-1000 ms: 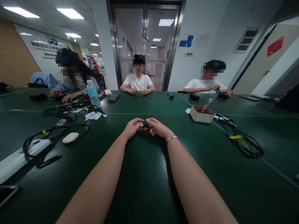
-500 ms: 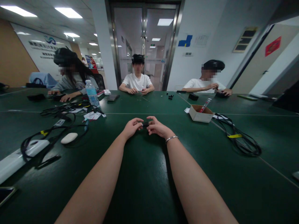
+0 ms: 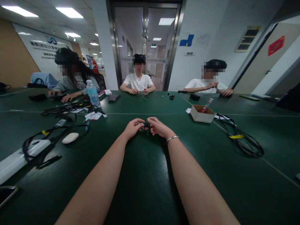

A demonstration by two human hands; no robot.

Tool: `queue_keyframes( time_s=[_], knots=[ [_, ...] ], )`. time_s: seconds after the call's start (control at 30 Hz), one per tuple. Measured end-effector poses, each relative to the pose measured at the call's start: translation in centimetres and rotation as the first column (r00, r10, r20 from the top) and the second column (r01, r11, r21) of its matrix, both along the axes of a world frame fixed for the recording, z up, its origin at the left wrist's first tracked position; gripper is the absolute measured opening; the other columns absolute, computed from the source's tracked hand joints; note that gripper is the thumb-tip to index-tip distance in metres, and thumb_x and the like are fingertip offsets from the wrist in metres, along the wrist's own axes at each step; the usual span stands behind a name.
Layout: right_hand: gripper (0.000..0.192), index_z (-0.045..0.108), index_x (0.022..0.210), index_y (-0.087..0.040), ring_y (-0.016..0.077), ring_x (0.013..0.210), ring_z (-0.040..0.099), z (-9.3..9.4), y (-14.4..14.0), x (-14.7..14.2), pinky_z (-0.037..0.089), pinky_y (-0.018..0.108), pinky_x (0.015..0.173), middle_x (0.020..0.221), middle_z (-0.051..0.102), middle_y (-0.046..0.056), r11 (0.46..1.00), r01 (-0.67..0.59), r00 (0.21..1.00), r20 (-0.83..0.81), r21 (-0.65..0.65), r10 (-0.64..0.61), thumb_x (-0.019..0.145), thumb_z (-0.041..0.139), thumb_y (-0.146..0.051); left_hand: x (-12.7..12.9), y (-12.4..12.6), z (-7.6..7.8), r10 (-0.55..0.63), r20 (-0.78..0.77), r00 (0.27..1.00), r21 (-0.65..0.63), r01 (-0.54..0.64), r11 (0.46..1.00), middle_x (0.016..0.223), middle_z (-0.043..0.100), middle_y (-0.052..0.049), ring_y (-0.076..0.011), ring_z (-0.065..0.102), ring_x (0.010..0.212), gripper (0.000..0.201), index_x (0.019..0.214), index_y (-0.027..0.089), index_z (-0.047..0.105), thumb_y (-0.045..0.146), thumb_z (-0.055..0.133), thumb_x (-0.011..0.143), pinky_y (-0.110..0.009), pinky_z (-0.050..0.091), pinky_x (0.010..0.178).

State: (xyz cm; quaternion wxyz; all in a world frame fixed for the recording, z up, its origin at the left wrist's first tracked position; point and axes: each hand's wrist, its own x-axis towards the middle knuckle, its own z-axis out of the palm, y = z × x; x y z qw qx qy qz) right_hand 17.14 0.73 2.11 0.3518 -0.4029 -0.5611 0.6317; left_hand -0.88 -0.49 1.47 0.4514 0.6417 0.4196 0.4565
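- The right hand point(image 3: 158, 127) has shifted its fingers on the small black part point(image 3: 146, 125): a second ago they curled over its top, now the thumb and forefinger reach forward along it.
- The co-worker at far right has raised a hand point(image 3: 212, 85) from the table toward the chin.

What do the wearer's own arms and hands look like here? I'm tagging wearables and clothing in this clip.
Both forearms are bare, with no sleeves in view. The left hand shows no glove, ring or watch. Just behind the right hand, a thin silver bangle circles the wrist. No cables or markings are on either arm.
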Motion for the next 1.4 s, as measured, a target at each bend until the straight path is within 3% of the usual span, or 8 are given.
queue_keyframes(
  time_s=[0.1, 0.2, 0.43, 0.57, 0.7, 0.83, 0.97, 1.4],
  knots=[
    [0.037, 0.041, 0.108, -0.022, 0.0058, 0.037, 0.046, 0.1, -0.1, -0.1, 0.042, 0.016, 0.033, 0.07, 0.054, -0.003, 0.999, -0.024, 1.0, 0.011, 0.032, 0.023, 0.08, 0.064, -0.03, 0.0, 0.0, 0.0, 0.007, -0.004, 1.0, -0.003, -0.007, 1.0, 0.071, 0.061, -0.002, -0.0111, 0.053, 0.058, 0.027, 0.093, 0.014, 0.06, 0.029, 0.06, 0.072, -0.025, 0.042, 0.059],
    [0.063, 0.034, 0.115, -0.029, 0.0072, 0.045, 0.054, 0.3, -0.3, 0.0, 0.051, 0.02, 0.042, 0.079, 0.054, -0.006, 0.998, -0.036, 0.996, -0.081, 0.054, 0.04, 0.067, 0.073, -0.016, 0.0, 0.0, -0.1, 0.01, 0.001, 1.0, -0.003, -0.01, 1.0, 0.072, 0.061, -0.002, -0.011, 0.052, 0.058, 0.027, 0.094, 0.014, 0.06, 0.029, 0.06, 0.071, -0.025, 0.042, 0.058],
    [0.023, 0.043, 0.104, -0.02, 0.0081, 0.041, 0.05, 0.2, -0.1, -0.2, 0.046, 0.017, 0.037, 0.063, 0.054, -0.003, 0.999, -0.004, 1.0, -0.026, -0.039, 0.003, 0.086, 0.055, -0.029, 0.1, 0.1, -0.2, 0.024, 0.008, 1.0, -0.009, -0.024, 1.0, 0.07, 0.06, -0.002, -0.0107, 0.053, 0.057, 0.024, 0.093, 0.013, 0.061, 0.026, 0.059, 0.073, -0.025, 0.043, 0.058],
    [0.042, 0.037, 0.11, -0.024, 0.0092, 0.046, 0.055, 0.1, -0.1, -0.1, 0.052, 0.021, 0.045, 0.067, 0.054, -0.006, 1.0, -0.011, 0.994, -0.107, -0.025, 0.008, 0.077, 0.062, -0.014, 0.1, 0.2, -0.2, 0.028, 0.023, 0.999, -0.01, -0.027, 1.0, 0.069, 0.06, -0.002, -0.0111, 0.053, 0.059, 0.022, 0.092, 0.013, 0.06, 0.025, 0.057, 0.074, -0.024, 0.043, 0.058],
    [0.026, 0.04, 0.104, -0.021, 0.0082, 0.04, 0.051, 0.1, 0.0, -0.1, 0.047, 0.019, 0.037, 0.067, 0.054, -0.004, 0.999, 0.01, 0.997, -0.075, -0.051, -0.014, 0.084, 0.056, -0.026, 0.2, 0.1, 0.0, 0.032, 0.002, 0.999, -0.013, -0.032, 0.999, 0.068, 0.06, -0.002, -0.0108, 0.053, 0.058, 0.021, 0.092, 0.013, 0.061, 0.024, 0.056, 0.074, -0.024, 0.042, 0.057],
    [0.042, 0.04, 0.108, -0.025, 0.0086, 0.047, 0.057, 0.2, -0.1, -0.2, 0.053, 0.021, 0.045, 0.072, 0.054, -0.005, 1.0, -0.003, 0.995, -0.102, 0.001, 0.003, 0.075, 0.064, -0.015, 0.2, 0.0, 0.1, 0.041, -0.015, 0.999, -0.016, -0.041, 0.999, 0.069, 0.06, -0.002, -0.011, 0.053, 0.058, 0.021, 0.092, 0.014, 0.061, 0.025, 0.057, 0.074, -0.024, 0.042, 0.057],
    [0.029, 0.042, 0.108, -0.023, 0.009, 0.044, 0.055, 0.2, -0.2, -0.3, 0.05, 0.02, 0.04, 0.068, 0.056, -0.003, 0.999, 0.008, 0.998, -0.061, -0.044, -0.011, 0.083, 0.058, -0.026, 0.1, 0.2, -0.2, 0.035, 0.005, 0.999, -0.005, -0.035, 0.999, 0.072, 0.06, -0.002, -0.0111, 0.053, 0.059, 0.023, 0.092, 0.014, 0.061, 0.028, 0.057, 0.075, -0.024, 0.042, 0.057],
    [0.025, 0.055, 0.091, -0.015, 0.0063, 0.048, 0.053, -0.3, -0.1, 0.0, 0.054, 0.019, 0.051, 0.061, 0.055, -0.005, 1.0, -0.017, 0.991, -0.133, 0.018, 0.02, 0.07, 0.063, -0.005, -0.1, 0.8, -0.9, 0.014, -0.06, 0.998, -0.006, -0.014, 1.0, 0.056, 0.054, 0.0, -0.0106, 0.048, 0.049, 0.035, 0.09, 0.014, 0.062, 0.042, 0.042, 0.085, -0.023, 0.038, 0.051]
  ],
)
